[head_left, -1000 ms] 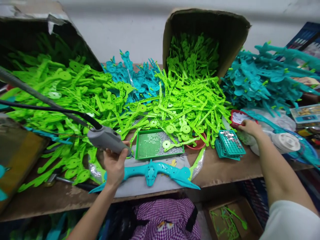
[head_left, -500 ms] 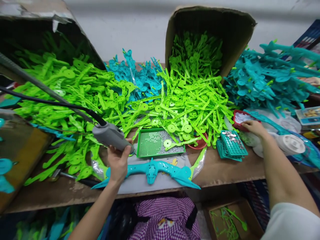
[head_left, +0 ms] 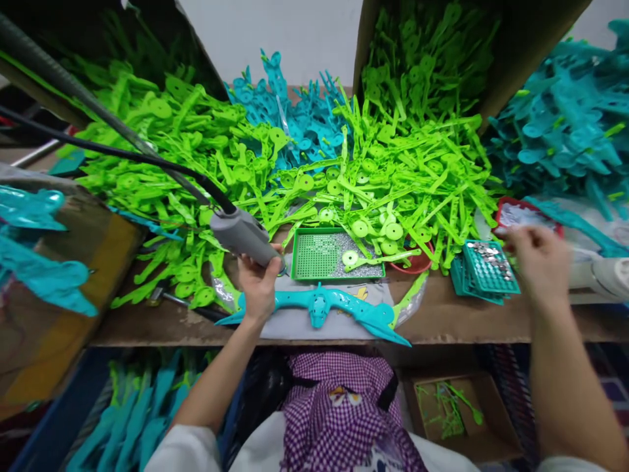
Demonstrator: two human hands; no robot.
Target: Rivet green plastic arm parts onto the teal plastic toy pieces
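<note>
My left hand (head_left: 258, 283) is wrapped round a grey electric screwdriver (head_left: 246, 239), its tip pointing down and right beside the green tray. Below that tip lies a turquoise bow-shaped plastic part (head_left: 319, 308), with a lime-green arm (head_left: 410, 298) at its right end. The green tray (head_left: 314, 278) holds small silver screws and has a perforated bed. Slightly blurred, my right hand (head_left: 543, 265) hovers by a red container (head_left: 555, 226) of small pale pieces, fingertips pinched together. A whitish speck shows at the fingertips; I cannot make out what it is. Stacked turquoise racks (head_left: 491, 269) with silver discs stand just left of it.
Heaps of lime-green plastic arms (head_left: 422, 177) cover the bench's back, spilling from cardboard boxes. Turquoise parts are piled at the back middle (head_left: 299, 118) and right (head_left: 565, 124). A cable (head_left: 118, 151) runs from upper left to the screwdriver. Below stands an open carton (head_left: 484, 439).
My right hand has drawn back from inside the red container toward me. The left hand still grips the screwdriver near the tray. The whole view has shifted with my head.
</note>
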